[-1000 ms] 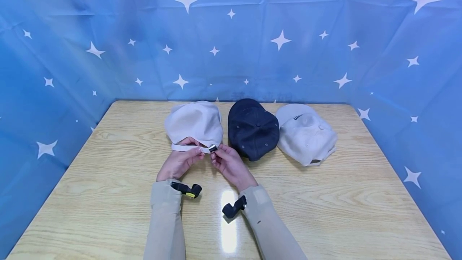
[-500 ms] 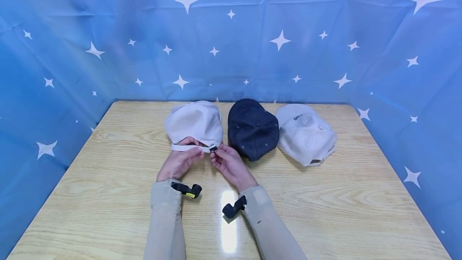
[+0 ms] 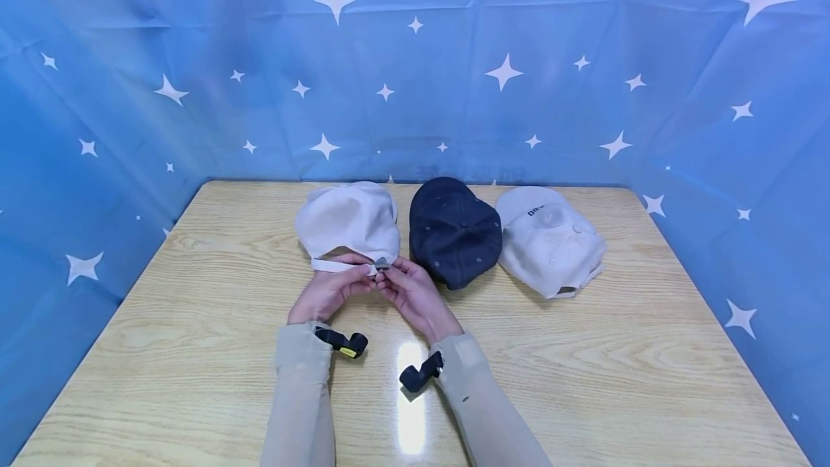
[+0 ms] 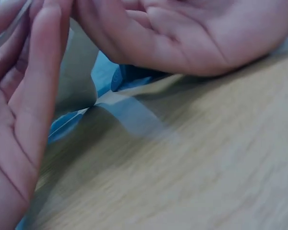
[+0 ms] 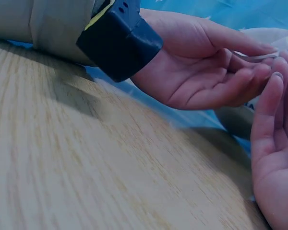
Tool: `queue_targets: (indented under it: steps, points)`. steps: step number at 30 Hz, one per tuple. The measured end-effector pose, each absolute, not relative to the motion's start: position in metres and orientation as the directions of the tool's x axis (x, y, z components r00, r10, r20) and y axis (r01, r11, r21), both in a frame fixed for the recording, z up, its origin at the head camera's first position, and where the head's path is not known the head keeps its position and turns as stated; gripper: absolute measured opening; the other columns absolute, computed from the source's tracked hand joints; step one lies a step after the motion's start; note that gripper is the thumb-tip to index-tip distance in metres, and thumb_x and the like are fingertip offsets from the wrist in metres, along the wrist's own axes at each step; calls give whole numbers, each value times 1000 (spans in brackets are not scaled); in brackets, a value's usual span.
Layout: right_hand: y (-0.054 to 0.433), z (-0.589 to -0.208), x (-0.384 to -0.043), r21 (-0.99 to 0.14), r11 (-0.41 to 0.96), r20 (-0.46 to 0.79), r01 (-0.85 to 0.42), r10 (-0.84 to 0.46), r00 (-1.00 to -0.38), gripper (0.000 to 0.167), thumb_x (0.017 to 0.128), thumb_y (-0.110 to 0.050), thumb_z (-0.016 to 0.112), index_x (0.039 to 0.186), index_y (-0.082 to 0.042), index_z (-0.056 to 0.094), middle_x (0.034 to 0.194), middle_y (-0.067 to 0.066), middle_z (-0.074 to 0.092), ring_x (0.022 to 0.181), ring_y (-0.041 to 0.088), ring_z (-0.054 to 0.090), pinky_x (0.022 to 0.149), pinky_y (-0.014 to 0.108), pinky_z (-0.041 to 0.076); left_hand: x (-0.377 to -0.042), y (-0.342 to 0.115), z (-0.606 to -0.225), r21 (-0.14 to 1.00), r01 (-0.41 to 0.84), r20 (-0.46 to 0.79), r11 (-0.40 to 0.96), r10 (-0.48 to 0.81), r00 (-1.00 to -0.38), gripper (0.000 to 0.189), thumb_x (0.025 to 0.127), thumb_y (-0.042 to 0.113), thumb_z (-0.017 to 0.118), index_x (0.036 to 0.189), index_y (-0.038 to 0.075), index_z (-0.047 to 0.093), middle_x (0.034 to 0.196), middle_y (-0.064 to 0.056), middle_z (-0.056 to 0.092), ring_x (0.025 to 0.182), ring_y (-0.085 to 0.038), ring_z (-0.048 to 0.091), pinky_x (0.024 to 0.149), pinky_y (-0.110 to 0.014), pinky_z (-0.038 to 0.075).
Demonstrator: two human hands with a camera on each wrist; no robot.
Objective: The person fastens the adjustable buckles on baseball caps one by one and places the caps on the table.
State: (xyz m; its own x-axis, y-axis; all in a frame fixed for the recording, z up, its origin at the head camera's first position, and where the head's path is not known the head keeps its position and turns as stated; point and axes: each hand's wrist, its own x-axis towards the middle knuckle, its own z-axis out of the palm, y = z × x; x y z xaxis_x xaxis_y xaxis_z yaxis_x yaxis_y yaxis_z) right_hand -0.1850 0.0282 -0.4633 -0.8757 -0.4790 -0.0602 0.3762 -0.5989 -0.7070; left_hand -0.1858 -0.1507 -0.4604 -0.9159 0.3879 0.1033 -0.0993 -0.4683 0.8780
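Observation:
A white cap (image 3: 350, 218) lies at the back left with its rear opening facing me. Across that opening runs its white strap (image 3: 331, 265), which my left hand (image 3: 329, 295) pinches between thumb and fingers close to the buckle. My right hand (image 3: 418, 299) holds the small metal buckle (image 3: 381, 264) at the strap's right end. The fingertips of both hands meet there, hiding part of the buckle. In the right wrist view, the left hand (image 5: 192, 62) has its thumb on the thin white strap edge, and the right hand's fingers (image 5: 268, 96) stand close beside it.
A dark navy cap (image 3: 456, 236) sits just right of my right hand. Beyond it lies another whitish cap (image 3: 551, 243) with dark lettering, touching the navy one. All rest on a wood-grain table (image 3: 616, 366) backed by a blue star-patterned cloth (image 3: 441, 42).
My left hand has shifted slightly right along the strap, up to the buckle. The buckle now appears tilted differently. My right hand and the other caps stay where they were.

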Motion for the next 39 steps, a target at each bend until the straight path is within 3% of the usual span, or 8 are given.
queue_targets:
  steps: [6,14,18,31,39]
  points:
    - [28,-463,-185,-711,-600,-49,367,-477,-877,14,82,-11,63,93,-7,55,79,3,62,70,9,59,68,19,48,-186,-148,-464,919,-70,96,-388,391,-916,13,88,2,52,99,-3,58,90,-14,63,82,-23,63,75,-39,50]
    - [27,-462,-186,-692,-635,-48,343,-433,-900,6,85,-2,57,91,-4,57,79,6,61,70,11,59,65,18,48,-185,-140,-460,876,-84,117,-475,378,-918,12,88,-4,48,92,1,58,84,-7,60,75,-16,59,74,-34,50]
    - [27,-464,-186,-701,-638,-36,319,-414,-909,8,82,-4,61,90,-5,59,81,5,62,72,12,60,67,19,49,-184,-139,-459,880,-96,90,-465,362,-928,11,87,-4,50,90,3,58,83,-6,59,74,-15,57,73,-30,49]
    - [28,-465,-185,-732,-612,-39,300,-402,-915,9,85,-3,58,93,-6,57,84,5,61,73,11,61,69,20,49,-183,-140,-458,911,-131,36,-392,392,-919,20,85,5,58,104,2,54,96,-8,60,85,-17,59,82,-36,46]
    - [28,-464,-186,-723,-620,-46,305,-397,-917,7,87,-1,54,92,-5,54,84,5,58,70,10,59,64,18,48,-184,-145,-458,904,-112,42,-412,347,-937,13,84,4,59,98,2,57,95,-7,59,83,-17,57,81,-38,46]
